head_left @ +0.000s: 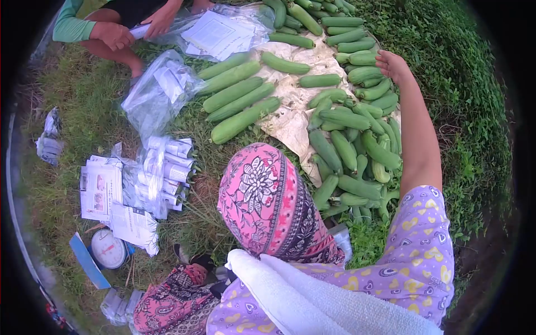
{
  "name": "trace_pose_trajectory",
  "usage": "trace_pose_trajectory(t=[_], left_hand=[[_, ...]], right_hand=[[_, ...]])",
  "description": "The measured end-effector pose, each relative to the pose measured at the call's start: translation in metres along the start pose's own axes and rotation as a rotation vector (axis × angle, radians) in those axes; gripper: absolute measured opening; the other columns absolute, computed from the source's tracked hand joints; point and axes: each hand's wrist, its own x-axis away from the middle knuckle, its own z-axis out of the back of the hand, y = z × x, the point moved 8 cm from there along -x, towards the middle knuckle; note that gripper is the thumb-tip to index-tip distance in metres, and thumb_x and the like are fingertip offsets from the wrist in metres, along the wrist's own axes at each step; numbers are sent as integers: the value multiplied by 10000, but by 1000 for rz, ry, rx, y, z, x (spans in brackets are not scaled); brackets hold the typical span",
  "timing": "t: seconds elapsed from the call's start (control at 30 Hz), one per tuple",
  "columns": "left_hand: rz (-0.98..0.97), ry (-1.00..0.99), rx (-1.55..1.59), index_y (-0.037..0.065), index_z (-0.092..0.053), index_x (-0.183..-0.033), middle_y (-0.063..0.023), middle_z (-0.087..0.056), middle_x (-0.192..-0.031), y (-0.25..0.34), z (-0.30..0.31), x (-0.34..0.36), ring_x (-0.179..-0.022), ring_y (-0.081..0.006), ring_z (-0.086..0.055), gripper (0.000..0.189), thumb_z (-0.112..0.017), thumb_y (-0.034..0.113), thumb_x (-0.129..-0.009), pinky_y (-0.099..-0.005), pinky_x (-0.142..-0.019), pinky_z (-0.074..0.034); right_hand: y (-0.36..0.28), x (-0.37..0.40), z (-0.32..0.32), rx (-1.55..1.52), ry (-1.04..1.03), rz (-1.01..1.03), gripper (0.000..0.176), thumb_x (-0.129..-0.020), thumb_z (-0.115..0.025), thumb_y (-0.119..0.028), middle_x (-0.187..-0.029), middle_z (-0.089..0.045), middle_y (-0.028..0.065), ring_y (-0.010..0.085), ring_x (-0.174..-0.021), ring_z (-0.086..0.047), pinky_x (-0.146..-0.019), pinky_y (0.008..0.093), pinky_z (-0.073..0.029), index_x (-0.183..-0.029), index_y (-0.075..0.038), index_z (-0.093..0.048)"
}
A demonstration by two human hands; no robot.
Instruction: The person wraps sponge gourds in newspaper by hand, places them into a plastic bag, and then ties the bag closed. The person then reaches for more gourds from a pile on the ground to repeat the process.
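My right hand (393, 66) reaches far forward at the end of my outstretched arm, fingers extended and apart. Its fingertips are right at the end of a long green gourd (363, 58) on the edge of the pile. More green gourds (346, 118) lie heaped below the hand, on a pale, dirt-stained cloth (287, 111). Several larger gourds (245, 120) are set side by side at the cloth's left edge. My left hand is out of view. My knee, in pink patterned trousers (257, 201), covers part of the ground in front of me.
At the top left a crouching person in a green sleeve (75, 27) holds a paper-wrapped roll (139, 31). Paper sheets (218, 33) lie beside them. Clear plastic bags (159, 92), bagged paper-wrapped bundles (167, 162) and a dial scale (109, 248) sit on the grass.
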Motion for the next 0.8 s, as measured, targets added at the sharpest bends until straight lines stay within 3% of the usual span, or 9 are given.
trace_pose_trajectory(t=[0.1,0.2,0.3,0.37,0.4,0.43,0.63,0.73,0.8], left_hand=[[47,53,171,77,-415,-1360,-188,-399,-1396,6,-4,22,-1261,-323,-420,611,-683,209,-827,-453,-1033,-358],[48,86,260,78,-411,-1363,-186,-400,-1396,19,-8,36,-1260,-321,-421,608,-677,214,-833,-452,-1033,-359],[45,108,308,79,-407,-1366,-185,-400,-1397,26,-9,42,-1259,-319,-422,605,-671,218,-839,-450,-1033,-359],[41,127,328,80,-404,-1368,-184,-401,-1397,31,-5,48,-1259,-317,-423,603,-666,221,-843,-449,-1033,-360],[36,134,335,80,-403,-1369,-183,-401,-1397,35,-1,54,-1259,-316,-424,602,-664,222,-846,-449,-1034,-360],[29,143,346,81,-402,-1370,-183,-401,-1397,39,1,57,-1259,-316,-424,601,-662,223,-848,-449,-1034,-360],[10,179,383,83,-394,-1376,-179,-402,-1397,60,13,84,-1257,-311,-426,595,-650,232,-860,-446,-1034,-362],[2,196,400,84,-391,-1380,-178,-403,-1397,68,17,92,-1257,-309,-427,592,-643,236,-866,-444,-1034,-363],[-4,208,424,84,-388,-1382,-177,-403,-1397,65,21,96,-1257,-307,-428,590,-639,239,-870,-443,-1035,-363]], right_hand=[[96,-30,31,-139,56,-139,380,-883,-590,-320,-1040,-608,24,145,-848,-578,-682,310,-454,-1194,-112,-529],[145,-36,8,-155,148,-165,343,-872,-596,-307,-918,-617,20,129,-769,-570,-657,297,-452,-1152,-109,-580],[171,-53,-23,98,196,-113,330,-832,-638,-236,-918,-640,39,158,-760,-597,-650,308,-480,-1117,-70,-629],[214,-105,-37,252,288,48,369,-787,-639,-292,-956,-673,97,225,-877,-627,-775,352,-487,-1095,-88,-659],[212,-111,-46,323,335,130,391,-765,-640,-320,-976,-689,125,259,-936,-642,-837,373,-490,-1083,-96,-675],[217,-119,-53,428,355,111,434,-736,-631,-312,-1109,-656,128,286,-1039,-613,-923,368,-461,-1117,-107,-662],[167,-87,-62,636,435,46,337,-792,-558,-233,-1113,-643,119,315,-1059,-584,-905,422,-469,-1083,-107,-672],[159,-80,-50,1139,414,279,273,-832,-504,-179,-1111,-617,104,325,-1075,-547,-872,476,-467,-1043,-104,-661],[172,-82,-43,1345,290,302,235,-869,-466,-164,-1120,-591,67,284,-1106,-506,-866,469,-453,-1014,-115,-644]])
